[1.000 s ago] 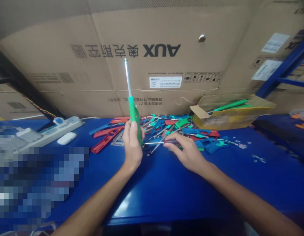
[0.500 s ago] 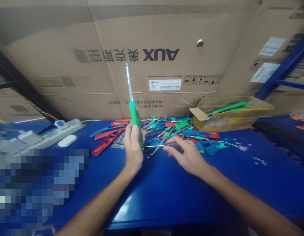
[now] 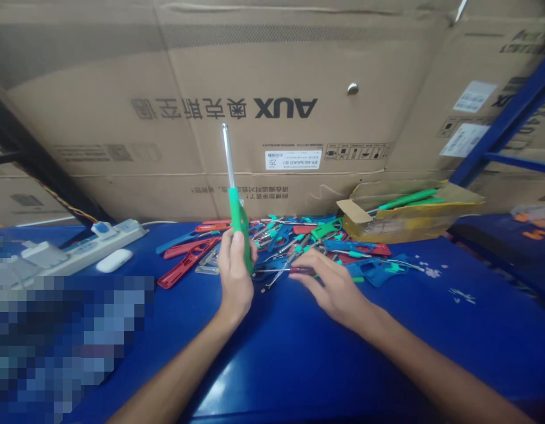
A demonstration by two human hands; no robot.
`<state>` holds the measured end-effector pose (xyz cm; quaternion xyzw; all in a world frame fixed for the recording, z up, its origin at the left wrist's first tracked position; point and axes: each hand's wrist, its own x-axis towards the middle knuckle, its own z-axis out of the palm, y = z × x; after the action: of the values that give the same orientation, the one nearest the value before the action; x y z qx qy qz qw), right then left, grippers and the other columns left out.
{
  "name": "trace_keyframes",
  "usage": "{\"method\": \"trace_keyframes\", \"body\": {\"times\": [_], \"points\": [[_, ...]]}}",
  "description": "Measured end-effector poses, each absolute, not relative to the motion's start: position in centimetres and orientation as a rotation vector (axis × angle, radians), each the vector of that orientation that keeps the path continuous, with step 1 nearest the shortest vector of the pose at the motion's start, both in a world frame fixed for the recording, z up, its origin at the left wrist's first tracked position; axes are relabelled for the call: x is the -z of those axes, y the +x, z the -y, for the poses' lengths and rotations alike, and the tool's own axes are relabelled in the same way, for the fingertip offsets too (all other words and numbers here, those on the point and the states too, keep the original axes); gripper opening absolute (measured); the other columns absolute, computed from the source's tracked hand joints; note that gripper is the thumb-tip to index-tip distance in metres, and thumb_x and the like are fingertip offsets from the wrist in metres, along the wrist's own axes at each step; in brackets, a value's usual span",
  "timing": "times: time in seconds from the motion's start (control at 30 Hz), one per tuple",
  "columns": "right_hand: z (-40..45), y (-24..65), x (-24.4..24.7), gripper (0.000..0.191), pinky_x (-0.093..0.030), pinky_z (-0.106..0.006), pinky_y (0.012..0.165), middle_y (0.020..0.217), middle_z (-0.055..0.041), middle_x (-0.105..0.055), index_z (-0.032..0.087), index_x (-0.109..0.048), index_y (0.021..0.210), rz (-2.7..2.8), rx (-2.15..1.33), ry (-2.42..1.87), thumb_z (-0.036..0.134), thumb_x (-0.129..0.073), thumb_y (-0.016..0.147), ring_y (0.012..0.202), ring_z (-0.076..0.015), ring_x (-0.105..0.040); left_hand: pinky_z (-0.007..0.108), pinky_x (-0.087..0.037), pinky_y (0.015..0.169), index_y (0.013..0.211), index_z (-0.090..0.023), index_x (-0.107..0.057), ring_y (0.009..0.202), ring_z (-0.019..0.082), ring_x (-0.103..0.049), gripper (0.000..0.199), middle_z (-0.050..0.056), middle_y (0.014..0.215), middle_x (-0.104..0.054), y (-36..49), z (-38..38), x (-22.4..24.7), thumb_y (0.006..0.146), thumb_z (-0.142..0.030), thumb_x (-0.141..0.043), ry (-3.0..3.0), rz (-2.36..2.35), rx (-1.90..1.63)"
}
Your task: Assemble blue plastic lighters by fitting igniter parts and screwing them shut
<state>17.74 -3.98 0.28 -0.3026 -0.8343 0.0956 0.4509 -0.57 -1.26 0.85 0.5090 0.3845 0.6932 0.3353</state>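
My left hand [image 3: 238,274] is wrapped round the green handle of a long lighter [image 3: 240,227], which stands nearly upright with its metal tube pointing up. Between the fingers of my right hand [image 3: 332,280] is a screwdriver [image 3: 301,270] with a dark red handle. Its thin shaft points left, and the tip meets the lower end of the green handle; the exact contact is too small to make out. Behind both hands lies a pile of red, blue and green lighter parts, including a red shell [image 3: 184,268] and a blue shell [image 3: 376,271].
On the blue table [image 3: 272,353], a cardboard box [image 3: 405,221] with green pieces stands at the back right. A white power strip [image 3: 85,250] and a white oval object [image 3: 115,260] lie at the left. A large cardboard sheet [image 3: 202,65] rises behind.
The camera view has shifted slightly, so the scene sits a little lower and further left. Both hands keep their holds, and the screwdriver's shaft is still at the handle's lower end.
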Motion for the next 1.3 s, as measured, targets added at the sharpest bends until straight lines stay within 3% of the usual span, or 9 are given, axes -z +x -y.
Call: {"method": "trace_keyframes", "body": {"times": [0.33, 0.47, 0.6, 0.83, 1.03, 1.17, 1.3], "points": [[4.4, 17.6, -0.1, 0.016, -0.053, -0.025, 0.072, 0.091, -0.0036, -0.075, 0.019, -0.069, 0.099, 1.963, -0.274, -0.915, 0.033, -0.064, 0.096, 0.078, -0.0154, -0.070, 0.027, -0.030, 0.049, 0.082, -0.023, -0.047, 0.051, 0.014, -0.039, 0.032, -0.003, 0.061, -0.043, -0.3, 1.0, -0.4, 0.102, -0.047, -0.045, 1.273, -0.919, -1.810], [4.6, 17.5, -0.7, 0.025, -0.044, -0.024, 0.057, 0.073, 0.0002, -0.072, 0.018, -0.071, 0.092, 1.951, -0.343, -1.076, 0.043, -0.064, 0.095, 0.056, -0.0112, -0.059, 0.027, -0.031, 0.048, 0.080, -0.023, -0.045, 0.051, 0.014, -0.039, 0.032, -0.003, 0.061, -0.042, -0.4, 1.0, -0.1, 0.102, -0.046, -0.045, 1.295, -0.925, -1.815], [4.5, 17.4, -0.6, 0.031, -0.041, -0.023, 0.055, 0.064, 0.0032, -0.066, 0.019, -0.070, 0.086, 1.961, -0.390, -1.163, 0.046, -0.061, 0.096, 0.052, -0.0097, -0.054, 0.027, -0.031, 0.047, 0.085, -0.023, -0.048, 0.052, 0.014, -0.039, 0.029, -0.003, 0.062, -0.043, -0.5, 0.7, 0.1, 0.102, -0.045, -0.046, 1.290, -0.931, -1.811], [4.2, 17.5, -0.3, 0.024, -0.051, -0.026, 0.077, 0.094, -0.0063, -0.069, 0.015, -0.070, 0.104, 2.111, -0.030, -0.910, 0.032, -0.053, 0.103, 0.083, -0.0147, -0.066, 0.026, -0.030, 0.048, 0.085, -0.022, -0.049, 0.051, 0.013, -0.038, 0.029, -0.003, 0.062, -0.043, -0.5, 0.6, -0.2, 0.101, -0.046, -0.047, 1.278, -0.927, -1.815], [5.0, 17.0, 0.0, 0.019, -0.052, -0.027, 0.063, 0.077, -0.0069, -0.069, 0.008, -0.069, 0.104, 2.157, 0.328, -0.654, 0.023, -0.059, 0.099, 0.066, -0.0156, -0.063, 0.026, -0.033, 0.051, 0.076, -0.021, -0.045, 0.053, 0.012, -0.039, 0.038, -0.002, 0.061, -0.044, -0.5, 1.0, -0.8, 0.105, -0.045, -0.038, 1.325, -0.941, -1.798], [5.1, 16.6, 0.1, 0.017, -0.054, -0.026, 0.069, 0.082, -0.0065, -0.074, 0.012, -0.071, 0.103, 2.023, -0.001, -0.754, 0.024, -0.060, 0.099, 0.069, -0.0147, -0.068, 0.024, -0.031, 0.046, 0.085, -0.021, -0.050, 0.049, 0.012, -0.038, 0.037, -0.003, 0.059, -0.043, -0.3, 1.2, -1.0, 0.106, -0.046, -0.032, 1.271, -0.902, -1.808], [5.2, 16.1, 0.3, 0.030, -0.049, -0.021, 0.050, 0.057, 0.0029, -0.063, 0.017, -0.073, 0.094, 1.824, -0.682, -1.038, 0.041, -0.056, 0.100, 0.045, -0.0098, -0.058, 0.022, -0.028, 0.042, 0.082, -0.021, -0.048, 0.046, 0.011, -0.033, 0.035, -0.005, 0.057, -0.039, 0.1, 1.3, -1.3, 0.106, -0.043, -0.035, 1.141, -0.815, -1.839]]}}
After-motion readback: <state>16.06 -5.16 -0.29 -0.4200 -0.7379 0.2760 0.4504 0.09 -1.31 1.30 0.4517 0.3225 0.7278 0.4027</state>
